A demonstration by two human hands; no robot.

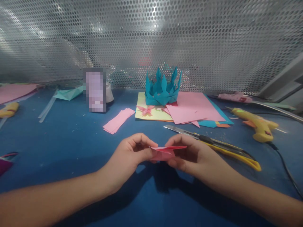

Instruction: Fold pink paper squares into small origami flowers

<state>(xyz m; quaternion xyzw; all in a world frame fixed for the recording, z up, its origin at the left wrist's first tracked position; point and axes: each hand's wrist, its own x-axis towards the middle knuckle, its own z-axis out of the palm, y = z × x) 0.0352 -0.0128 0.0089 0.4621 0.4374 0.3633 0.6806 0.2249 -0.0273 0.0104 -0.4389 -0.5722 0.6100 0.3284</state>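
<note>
1. The blue table [71, 142] spreads wide under everything, and a perforated metal screen [151, 37] stands behind it.
2. Far side, a stack of coloured sheets [196, 108] lies flat and unfolded, pink on top: stock not yet used.
3. On the stack's left end stands a blue paper crown [162, 90], upright and, to all appearances, finished.
4. Centre stage, the left hand [129, 157] and the right hand [196, 156] meet just above the table, near its front edge.
5. To the right, a yellow glue gun [259, 124] lies untouched, and a yellow-handled cutter [232, 151] lies just behind the right hand.
6. A small pile of pink strips [118, 120] waits flat beyond the left hand, none of them creased as far as can be seen.
7. Between the hands sits the pink folded piece [163, 153]. Both sets of fingers are pinched closed on it, left on its left end and right on its right. It shows several layers and a pointed flap, so it looks partly folded, its final form not yet readable.
8. A little pink folded figure [147, 109] rests on the yellow sheet beside the crown, apparently complete.
</note>
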